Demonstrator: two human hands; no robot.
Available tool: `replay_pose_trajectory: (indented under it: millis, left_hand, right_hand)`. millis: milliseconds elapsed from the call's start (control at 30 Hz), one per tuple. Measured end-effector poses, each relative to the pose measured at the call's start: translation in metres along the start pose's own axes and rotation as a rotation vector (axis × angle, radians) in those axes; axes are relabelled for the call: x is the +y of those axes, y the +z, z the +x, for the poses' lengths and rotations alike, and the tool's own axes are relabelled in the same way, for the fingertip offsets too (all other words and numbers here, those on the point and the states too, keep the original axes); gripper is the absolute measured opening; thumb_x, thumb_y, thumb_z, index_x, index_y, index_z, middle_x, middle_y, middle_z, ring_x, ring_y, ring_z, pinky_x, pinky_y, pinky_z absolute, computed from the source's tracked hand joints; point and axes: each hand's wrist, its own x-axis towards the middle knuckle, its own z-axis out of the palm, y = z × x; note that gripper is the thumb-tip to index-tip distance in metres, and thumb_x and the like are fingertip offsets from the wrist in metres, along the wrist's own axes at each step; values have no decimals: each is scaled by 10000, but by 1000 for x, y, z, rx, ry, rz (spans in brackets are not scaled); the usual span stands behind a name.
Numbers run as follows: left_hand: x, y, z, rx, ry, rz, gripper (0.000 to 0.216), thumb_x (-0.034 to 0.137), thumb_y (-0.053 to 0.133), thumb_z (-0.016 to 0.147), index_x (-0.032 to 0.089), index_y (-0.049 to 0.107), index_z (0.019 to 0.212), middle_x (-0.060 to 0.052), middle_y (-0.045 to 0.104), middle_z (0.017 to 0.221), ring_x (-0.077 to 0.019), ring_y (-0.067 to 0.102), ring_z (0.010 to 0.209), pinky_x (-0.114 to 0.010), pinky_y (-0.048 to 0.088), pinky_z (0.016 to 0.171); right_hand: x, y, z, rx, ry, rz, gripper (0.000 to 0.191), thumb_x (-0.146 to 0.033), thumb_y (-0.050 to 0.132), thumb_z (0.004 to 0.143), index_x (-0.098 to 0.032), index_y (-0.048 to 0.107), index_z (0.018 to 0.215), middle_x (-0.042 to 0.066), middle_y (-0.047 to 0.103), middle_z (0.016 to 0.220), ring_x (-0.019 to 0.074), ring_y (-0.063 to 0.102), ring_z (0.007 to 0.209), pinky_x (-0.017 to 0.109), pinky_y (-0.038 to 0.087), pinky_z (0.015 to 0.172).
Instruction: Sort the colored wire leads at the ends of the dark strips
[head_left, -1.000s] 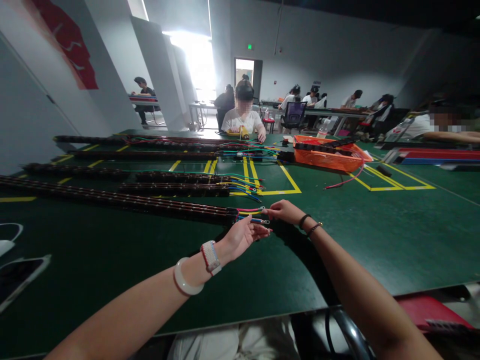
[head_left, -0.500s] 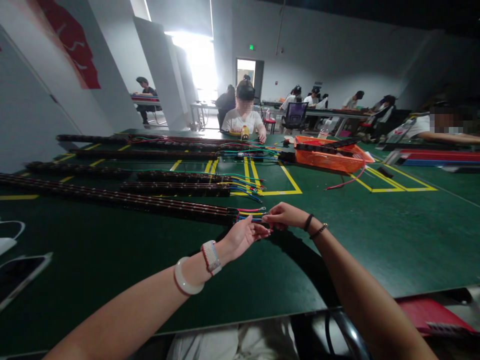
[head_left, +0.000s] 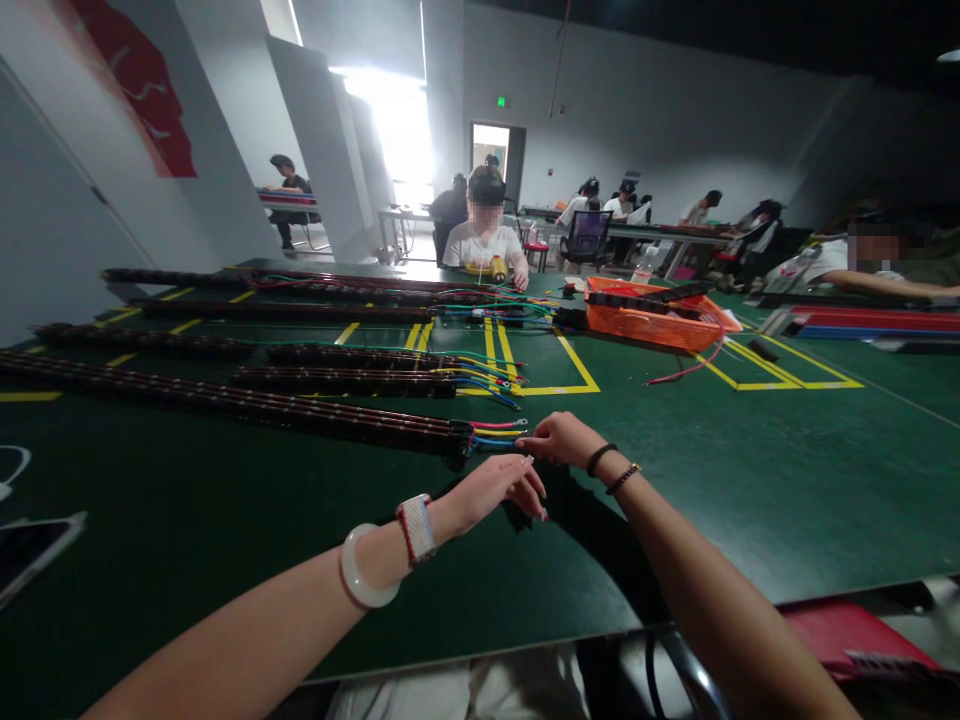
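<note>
A long dark wire harness (head_left: 360, 412) lies across the green table, with red, yellow and blue leads coming out of its right end. My right hand (head_left: 564, 440) pinches the tip of the blue wire (head_left: 495, 443) between thumb and fingers. Just above it, the yellow wire (head_left: 501, 432) and the red wire (head_left: 499, 423), which ends in a metal ring terminal, lie free. My left hand (head_left: 495, 490) hovers below the leads, palm down and apart from them. Its fingers are loosely spread and hold nothing I can see.
More harnesses (head_left: 345, 378) with coloured leads lie beyond. An orange basket (head_left: 652, 325) holding dark parts stands at the back right. Across the table sits a person (head_left: 484, 240) by a yellow tool (head_left: 498, 268). A phone-like device (head_left: 37, 550) lies at the left.
My left hand has dropped away from the wires and turned from palm up to palm down. My right hand stays at the blue wire's end.
</note>
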Motion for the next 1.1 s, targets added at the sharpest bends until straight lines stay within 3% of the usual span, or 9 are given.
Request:
replay_pose_trajectory:
  millis: [233, 433, 600, 700, 800, 933, 1100]
  left_hand:
    - [0, 0, 0, 12, -13, 11, 386, 441, 436, 859, 122, 601, 720, -106, 673, 616, -173, 628, 584, -294, 467, 637]
    - [0, -2, -3, -15, 16, -3, 393, 482, 433, 856, 129, 587, 779, -107, 679, 677, -198, 648, 657, -334, 481, 688]
    - [-4, -3, 0, -8, 13, -4, 394, 478, 427, 860, 130, 585, 764, -98, 671, 641, -188, 642, 618, -309, 477, 649]
    - [-8, -4, 3, -10, 15, -16, 381, 472, 447, 852, 131, 584, 752, -96, 672, 634, -180, 638, 598, -298, 472, 632]
    - [-10, -5, 5, -13, 3, -34, 367, 473, 476, 837, 132, 580, 752, -89, 669, 621, -187, 644, 605, -301, 474, 631]
    - [-10, -5, 5, -16, -10, -54, 351, 454, 486, 838, 124, 578, 759, -90, 667, 624, -192, 649, 619, -312, 479, 650]
    - [-6, -5, 5, 126, 7, -274, 273, 374, 450, 875, 130, 543, 795, -106, 672, 698, -203, 655, 688, -358, 485, 734]
  right_hand:
    - [2, 3, 3, 102, 3, -272, 616, -757, 459, 695, -176, 622, 569, 52, 588, 552, 115, 442, 460, 248, 254, 453]
    - [10, -18, 1, 264, 10, -173, 606, -732, 374, 768, -185, 635, 769, 47, 616, 689, 131, 513, 563, 232, 314, 514]
    - [2, -2, 5, 391, -310, -116, 505, -590, 499, 805, -173, 586, 1076, 81, 609, 970, 165, 557, 817, 274, 410, 732]
    - [-5, 15, 8, 379, -373, -187, 504, -546, 502, 827, -188, 540, 1181, 90, 611, 1001, 197, 537, 925, 334, 387, 824]
    - [-8, 25, 12, 332, -385, -259, 447, -527, 496, 840, -206, 574, 1141, 87, 624, 1003, 197, 530, 933, 354, 358, 843]
    - [-8, 26, 17, 285, -439, -292, 334, -474, 497, 861, -195, 658, 949, 64, 649, 901, 170, 540, 849, 326, 337, 815]
    - [-10, 23, 16, 320, -494, -371, 166, -311, 566, 854, -187, 677, 856, 42, 654, 834, 151, 535, 801, 285, 322, 763]
